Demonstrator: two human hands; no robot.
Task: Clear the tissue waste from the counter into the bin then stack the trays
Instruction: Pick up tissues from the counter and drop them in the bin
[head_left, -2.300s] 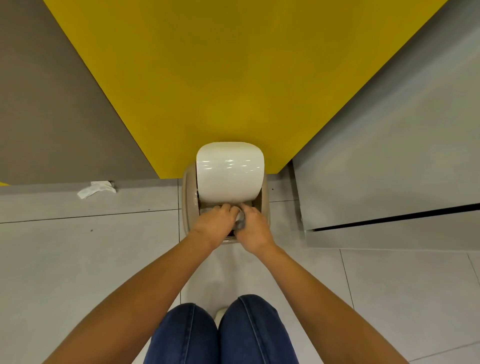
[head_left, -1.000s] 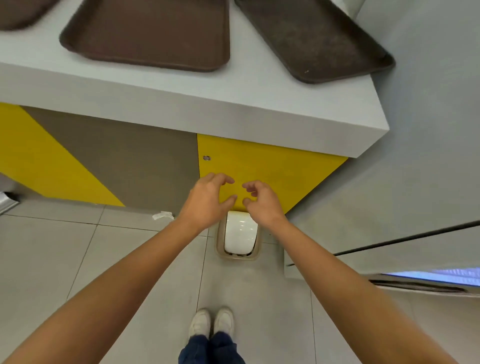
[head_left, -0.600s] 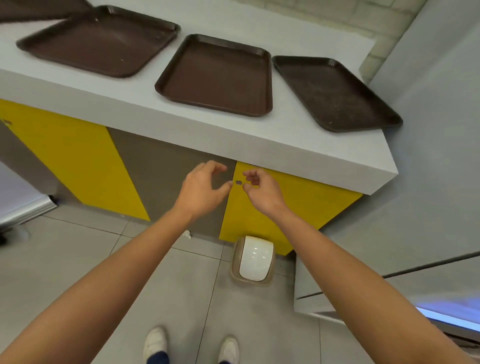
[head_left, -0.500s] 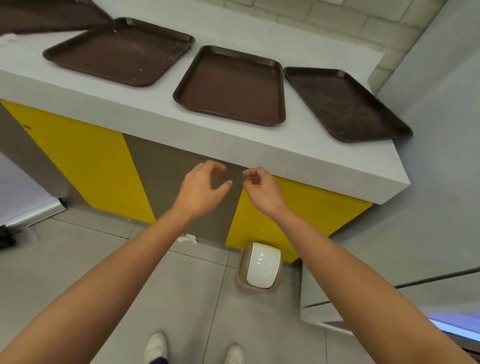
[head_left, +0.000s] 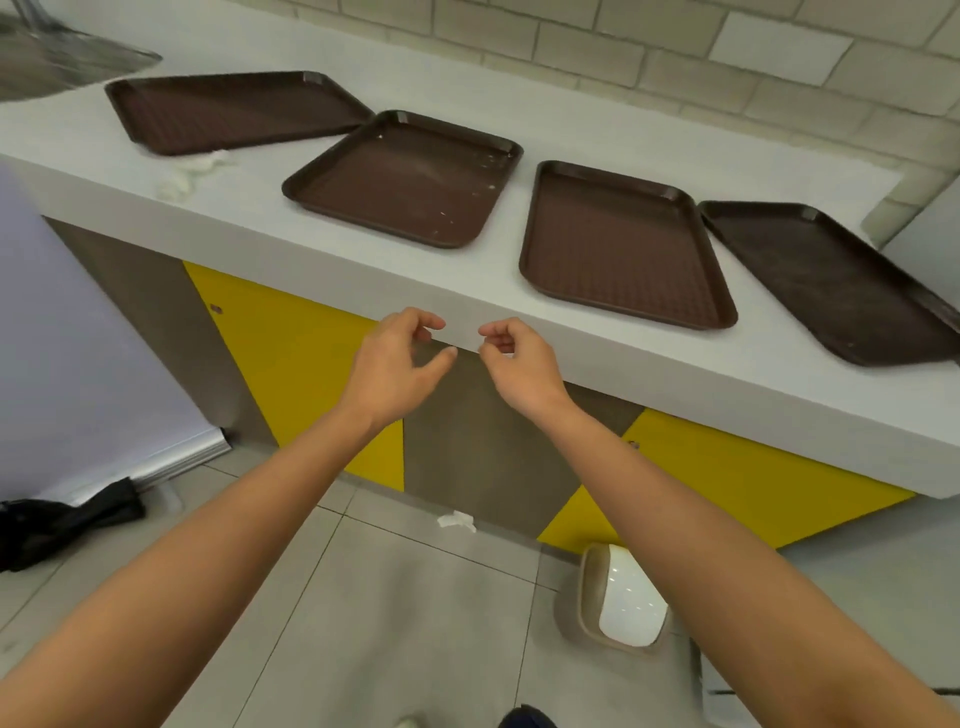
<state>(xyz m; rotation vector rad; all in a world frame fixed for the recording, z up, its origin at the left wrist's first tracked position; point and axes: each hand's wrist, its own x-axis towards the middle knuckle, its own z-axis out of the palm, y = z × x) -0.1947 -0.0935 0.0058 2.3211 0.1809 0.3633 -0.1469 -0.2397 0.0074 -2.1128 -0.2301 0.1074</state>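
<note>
Several brown trays lie flat on the grey counter (head_left: 597, 358): one far left (head_left: 234, 109), one left of centre (head_left: 405, 179), one right of centre (head_left: 621, 244), one at the right end (head_left: 836, 280). Crumpled white tissue (head_left: 189, 171) sits on the counter near its front edge, below the far-left tray. My left hand (head_left: 392, 364) and my right hand (head_left: 519, 364) hover side by side in front of the counter edge, fingers loosely curled, holding nothing. The beige bin with a white swing lid (head_left: 621, 603) stands on the floor at lower right.
A scrap of white tissue (head_left: 457, 521) lies on the tiled floor by the cabinet base. Yellow and brown cabinet panels run under the counter. A black bag (head_left: 57, 525) and a pale panel are at the left. A metal sink (head_left: 62, 57) is at the far left.
I have stood up from the bin, where both hands were at its opening. The view has swung up and left along the counter, and both empty hands have risen to counter-edge height.
</note>
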